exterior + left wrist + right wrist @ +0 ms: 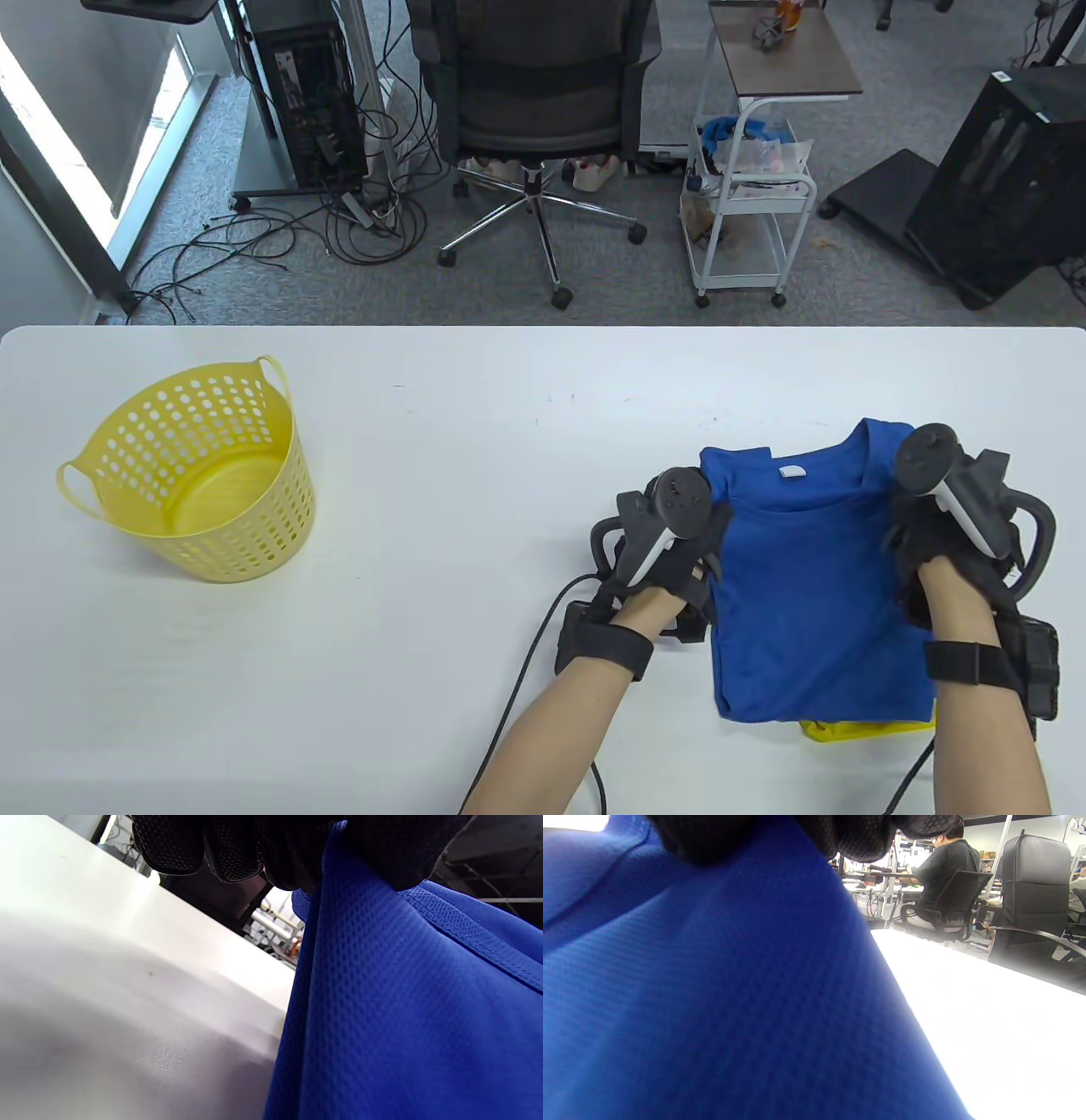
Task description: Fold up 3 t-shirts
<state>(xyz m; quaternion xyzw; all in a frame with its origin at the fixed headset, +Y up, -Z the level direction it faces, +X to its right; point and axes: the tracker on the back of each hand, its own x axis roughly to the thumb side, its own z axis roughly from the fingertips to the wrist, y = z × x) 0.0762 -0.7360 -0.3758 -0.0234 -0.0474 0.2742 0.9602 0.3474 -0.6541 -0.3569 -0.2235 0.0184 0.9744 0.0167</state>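
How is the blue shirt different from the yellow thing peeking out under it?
The blue t-shirt lies on top, almost fully in view, collar and label showing; the yellow garment lies beneath, only a strip of it peeking out at the near edge. The left hand and right hand grip the blue t-shirt by its sides; neither touches the yellow garment. Both lie on the white table.

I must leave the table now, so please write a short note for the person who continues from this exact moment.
Left hand: grips the left shoulder edge of the blue t-shirt.
Right hand: grips its right shoulder edge.
The blue shirt, sides apparently folded in, lies on a yellow garment that peeks out at the near edge.
The yellow basket stands at the table's left and looks empty.
Done: blue shirt partly folded.
Left: probably its final fold. A third shirt is not visible.
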